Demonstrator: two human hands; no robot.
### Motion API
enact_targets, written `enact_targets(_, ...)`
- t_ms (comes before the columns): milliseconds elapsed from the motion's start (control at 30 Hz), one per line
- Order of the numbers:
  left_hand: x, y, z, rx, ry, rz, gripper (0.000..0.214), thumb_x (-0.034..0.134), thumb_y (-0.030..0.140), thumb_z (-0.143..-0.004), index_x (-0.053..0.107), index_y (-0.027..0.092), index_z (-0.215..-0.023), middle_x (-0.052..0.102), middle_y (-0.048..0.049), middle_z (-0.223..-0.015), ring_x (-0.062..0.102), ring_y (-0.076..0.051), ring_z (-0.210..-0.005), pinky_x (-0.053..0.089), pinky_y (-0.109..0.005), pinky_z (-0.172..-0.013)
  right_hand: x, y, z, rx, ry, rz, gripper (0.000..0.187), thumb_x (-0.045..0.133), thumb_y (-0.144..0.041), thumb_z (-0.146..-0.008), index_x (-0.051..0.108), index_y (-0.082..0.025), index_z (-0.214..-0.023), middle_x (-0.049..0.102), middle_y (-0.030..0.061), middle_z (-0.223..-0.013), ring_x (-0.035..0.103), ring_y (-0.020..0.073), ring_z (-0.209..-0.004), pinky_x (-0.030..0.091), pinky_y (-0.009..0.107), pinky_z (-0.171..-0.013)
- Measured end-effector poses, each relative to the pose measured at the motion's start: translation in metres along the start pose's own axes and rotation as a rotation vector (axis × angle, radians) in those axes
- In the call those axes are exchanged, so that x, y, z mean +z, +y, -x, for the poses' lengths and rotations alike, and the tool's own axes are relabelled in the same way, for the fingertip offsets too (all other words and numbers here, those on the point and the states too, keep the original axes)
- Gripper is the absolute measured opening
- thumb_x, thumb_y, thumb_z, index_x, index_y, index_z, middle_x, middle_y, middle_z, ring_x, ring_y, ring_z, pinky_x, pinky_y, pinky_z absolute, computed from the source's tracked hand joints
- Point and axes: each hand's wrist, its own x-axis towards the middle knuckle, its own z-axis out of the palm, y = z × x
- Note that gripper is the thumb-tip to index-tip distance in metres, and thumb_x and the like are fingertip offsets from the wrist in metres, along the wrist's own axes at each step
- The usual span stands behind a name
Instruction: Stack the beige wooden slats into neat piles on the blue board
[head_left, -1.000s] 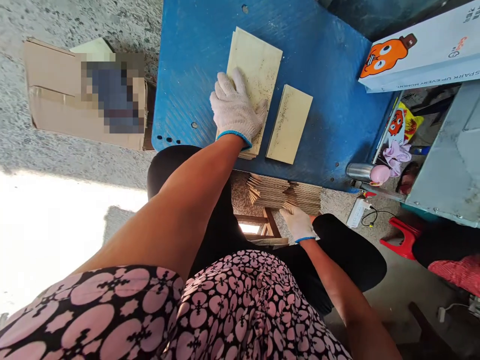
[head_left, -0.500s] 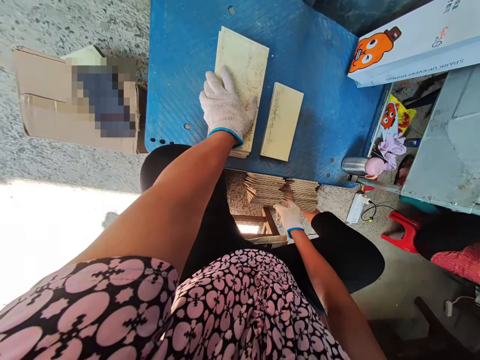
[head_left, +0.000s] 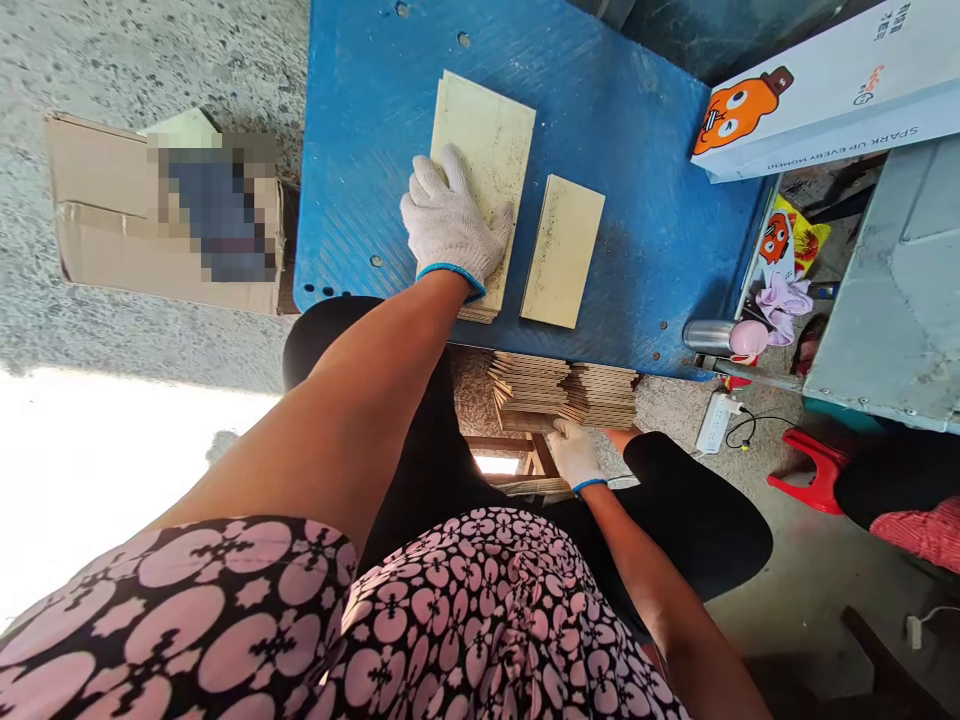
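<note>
My left hand [head_left: 456, 220], in a white knit glove with a blue cuff, lies open with fingers apart on a stack of cream rectangular boards [head_left: 491, 130]. Dark specks cover part of the top board. Just right of it rests a smaller pile of cream boards [head_left: 562, 250]. Below the table edge, my gloved right hand [head_left: 576, 458] is closed at the end of a thin board [head_left: 521, 421], its fingers partly hidden. This board sits at the near side of two piles of brown-edged boards [head_left: 600, 390].
The blue table [head_left: 360, 150] has a paper bag [head_left: 810, 110] and a metal flask [head_left: 712, 336] at its right. A cardboard box [head_left: 105, 245] stands on the floor at left. A power strip [head_left: 712, 422] and red stool [head_left: 814, 470] are at right.
The view has shifted slightly. A thin board now shows beside my right hand's fingers at the near side of the brown-edged piles. My left hand stays on the cream stack.
</note>
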Motion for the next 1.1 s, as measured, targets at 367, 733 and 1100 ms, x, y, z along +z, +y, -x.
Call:
enact_targets(367,0.002,0.000,0.001,0.023,0.007,-0.115,0.089,0.023,0.070,-0.092,0.008,0.011,-0.157,0.021,-0.0133,-0.160,0.025,-0.036,-0.134,0.019,-0.051,-0.105,0.014,-0.034,-0.013,-0.100,-0.114,0.350,0.032,0.057,-0.034,-0.094,0.070,-0.022,-0.122,0.069,0.0125,-0.120,0.060,0.0259,-0.116,0.044,0.035,-0.099)
enact_targets(733,-0.001,0.000,0.001,0.021,-0.004,-0.106,0.088,0.028,0.067,-0.093,0.009,0.009,-0.157,0.020,-0.0188,-0.160,0.025,-0.039,-0.137,0.021,-0.053,-0.108,0.013,-0.006,-0.029,-0.217,-0.131,0.180,0.029,0.063,-0.030,-0.089,0.075,-0.024,-0.115,0.073,0.0067,-0.118,0.065,0.0243,-0.114,0.049,0.033,-0.100)
enact_targets(1100,-0.008,0.002,0.004,0.008,-0.046,-0.059,0.091,0.023,0.068,-0.090,0.008,0.009,-0.157,0.018,-0.0171,-0.160,0.022,-0.038,-0.138,0.019,-0.053,-0.111,-0.047,-0.026,0.016,-0.356,-0.054,-0.233,0.019,0.065,-0.044,-0.085,0.073,-0.027,-0.089,0.074,0.0033,-0.096,0.067,0.0242,-0.094,0.053,0.039,-0.086)
